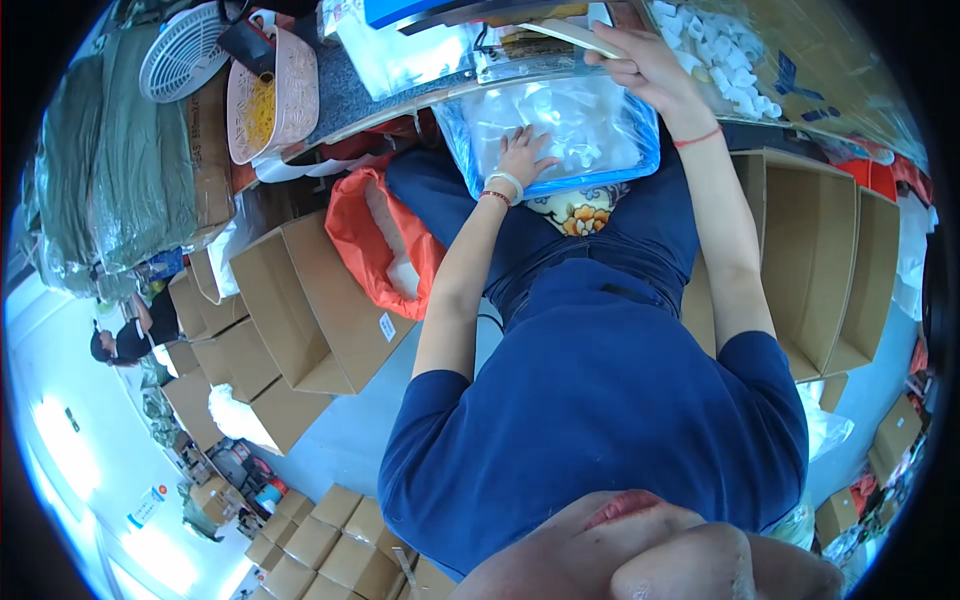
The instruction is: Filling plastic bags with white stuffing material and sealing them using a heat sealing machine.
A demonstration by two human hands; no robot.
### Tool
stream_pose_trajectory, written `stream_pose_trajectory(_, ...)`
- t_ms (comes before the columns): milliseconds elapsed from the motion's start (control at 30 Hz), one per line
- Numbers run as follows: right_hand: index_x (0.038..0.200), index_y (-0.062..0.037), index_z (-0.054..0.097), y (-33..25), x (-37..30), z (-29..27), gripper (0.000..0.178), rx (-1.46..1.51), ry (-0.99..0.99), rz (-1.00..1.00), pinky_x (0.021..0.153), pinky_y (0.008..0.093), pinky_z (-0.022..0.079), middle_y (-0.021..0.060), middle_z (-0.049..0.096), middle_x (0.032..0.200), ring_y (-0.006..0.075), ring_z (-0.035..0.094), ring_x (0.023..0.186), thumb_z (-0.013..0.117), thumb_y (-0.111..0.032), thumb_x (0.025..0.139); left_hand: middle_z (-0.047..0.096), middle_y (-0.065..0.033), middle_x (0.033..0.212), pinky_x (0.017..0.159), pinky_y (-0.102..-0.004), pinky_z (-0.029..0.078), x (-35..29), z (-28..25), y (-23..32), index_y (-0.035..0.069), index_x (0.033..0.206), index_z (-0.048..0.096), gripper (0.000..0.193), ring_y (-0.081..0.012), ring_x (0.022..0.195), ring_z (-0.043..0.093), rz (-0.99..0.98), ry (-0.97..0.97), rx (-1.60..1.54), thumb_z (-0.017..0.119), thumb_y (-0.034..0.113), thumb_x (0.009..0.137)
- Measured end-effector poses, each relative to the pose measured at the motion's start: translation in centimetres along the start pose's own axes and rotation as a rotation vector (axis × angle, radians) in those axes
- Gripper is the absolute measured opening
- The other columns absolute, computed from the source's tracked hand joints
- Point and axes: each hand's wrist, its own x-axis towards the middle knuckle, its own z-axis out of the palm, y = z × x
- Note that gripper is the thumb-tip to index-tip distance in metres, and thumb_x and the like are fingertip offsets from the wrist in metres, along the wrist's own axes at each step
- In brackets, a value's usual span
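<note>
My left hand [522, 158] lies with its fingers spread over the near left part of a blue tray [553, 188]. The tray rests on my lap, with clear plastic in it and small white pieces [580, 155]; I cannot make out their kind. Up at the bench edge, my right hand [640, 65] is closed around one end of a flat cream-coloured strip [572, 36]. That strip points away to the left, above the tray's far side. Next to the right hand is a heap of white plastic fittings [715, 55] on the bench.
Left of my legs stands an open orange-red sack [383, 245] beside open cardboard boxes [300, 300]. A pink basket [272, 95] with yellow bits sits at the bench's left. More open cartons [810, 250] are on my right. Another person [130, 335] is far left.
</note>
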Motion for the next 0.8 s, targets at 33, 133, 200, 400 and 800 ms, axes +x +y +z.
stream_pose_trajectory(33,0.104,0.0024,0.063,0.4,-0.4,-0.2,0.033,0.017,0.023,-0.044,0.04,0.017,0.02,0.0041,0.06,0.077,-0.0008,0.034,0.048,0.061,-0.03,0.097,0.038,-0.0193,0.15,0.115,-0.0593,0.018,-0.2,0.1,0.2,0.023,0.139,0.052,0.066,-0.0386,0.142,0.03,-0.003,0.003,-0.005,0.058,0.061,0.086)
stream_pose_trajectory(133,0.109,0.0041,0.06,-0.1,-5.2,-1.8,0.035,-0.015,0.053,0.104,0.04,0.0168,0.023,0.0038,0.059,0.079,-0.0003,0.037,0.051,0.058,-0.029,0.099,0.038,-0.0191,0.15,0.115,-0.0586,0.018,-1.3,-0.5,-0.7,0.023,0.139,0.052,0.065,-0.0383,0.142,0.03,-0.043,0.033,-0.006,0.059,0.06,0.086)
stream_pose_trajectory(200,0.114,0.005,0.057,-0.4,-9.0,-3.6,0.036,0.085,0.121,0.079,0.046,0.0172,0.034,0.005,0.06,0.084,0.002,0.045,0.058,0.053,-0.029,0.102,0.038,-0.0189,0.15,0.115,-0.0583,0.018,-1.2,-0.5,-0.4,0.023,0.138,0.052,0.064,-0.0381,0.142,0.03,-0.041,0.041,-0.011,0.059,0.06,0.086)
stream_pose_trajectory(400,0.119,0.0041,0.056,-1.0,-10.5,-3.4,0.036,0.07,0.157,0.123,0.065,0.0217,0.049,0.0079,0.064,0.092,0.0084,0.056,0.075,0.052,-0.028,0.102,0.038,-0.0184,0.15,0.115,-0.0553,0.021,-0.3,-0.4,0.0,0.013,0.136,0.052,0.069,-0.0369,0.141,0.031,-0.028,0.086,-0.045,0.064,0.058,0.084)
stream_pose_trajectory(800,0.09,-0.0108,0.069,3.4,14.5,-18.6,0.014,0.186,-0.52,0.084,0.082,0.0559,0.048,0.0201,0.068,0.091,0.0324,0.065,0.085,0.066,-0.025,0.091,0.049,-0.0159,0.132,0.1,-0.0502,0.036,1.0,-2.6,4.2,0.009,0.132,0.053,0.071,-0.0352,0.118,0.045,0.08,0.231,0.119,0.073,0.051,0.078)
